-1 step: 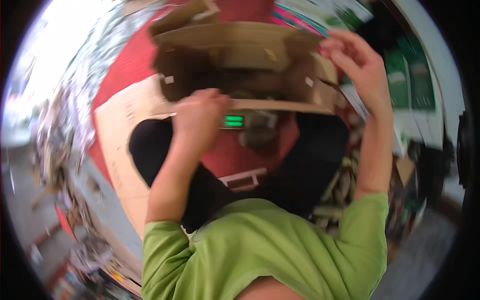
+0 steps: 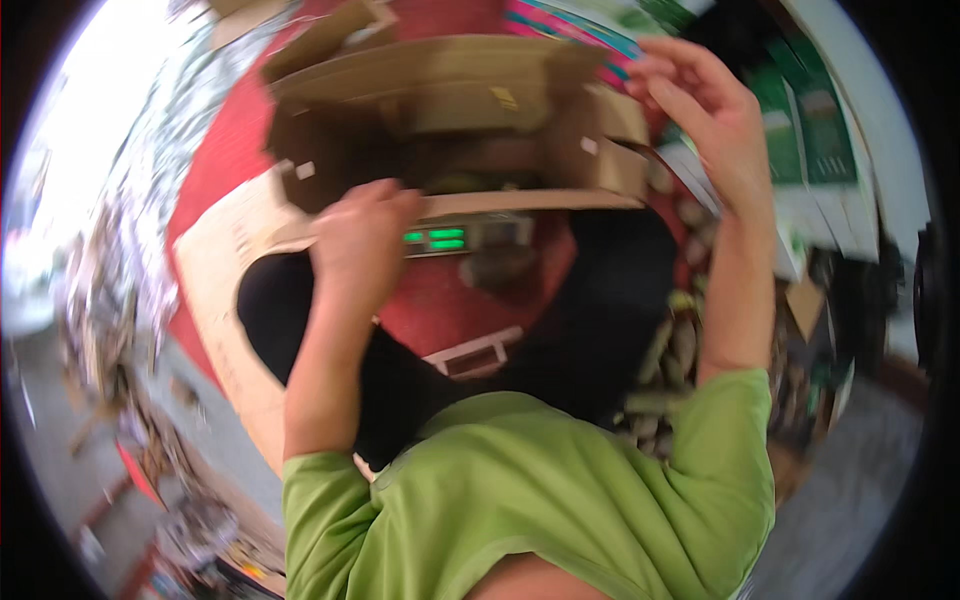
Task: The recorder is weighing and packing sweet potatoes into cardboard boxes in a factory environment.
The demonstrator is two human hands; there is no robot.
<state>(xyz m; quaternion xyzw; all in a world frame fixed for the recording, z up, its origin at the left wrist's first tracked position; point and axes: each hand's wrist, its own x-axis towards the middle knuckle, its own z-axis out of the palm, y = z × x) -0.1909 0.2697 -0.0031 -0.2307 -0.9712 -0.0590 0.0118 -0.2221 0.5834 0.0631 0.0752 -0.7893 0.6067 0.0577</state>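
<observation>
A brown cardboard box [image 2: 470, 110] stands with its top flaps up and its inside dark; something dull greenish, too blurred to name, lies at the bottom. My left hand [image 2: 365, 225] is closed over the left part of the box's near edge. Just below that edge shows a digital scale [image 2: 445, 240] with lit green figures; how far the box rests on it is hidden. Beyond the box's right side, my right hand [image 2: 705, 105] is raised with fingers loosely bent and apart. Nothing held shows in it. A dark rounded object [image 2: 497, 266] sits by the scale.
My black-clad legs [image 2: 610, 310] are on either side of the scale, over a red floor covering [image 2: 430, 310]. Flattened cardboard [image 2: 225, 270] lies to the left. At right are green-and-white cartons [image 2: 815, 140] and a pile of small pale pieces [image 2: 670, 370]. A pink-and-teal printed sheet [image 2: 570, 25] lies behind.
The whole view has shifted slightly, so the box and scale appear farther left. My left hand keeps its grip on the box edge. The right hand's fingers look a little more spread.
</observation>
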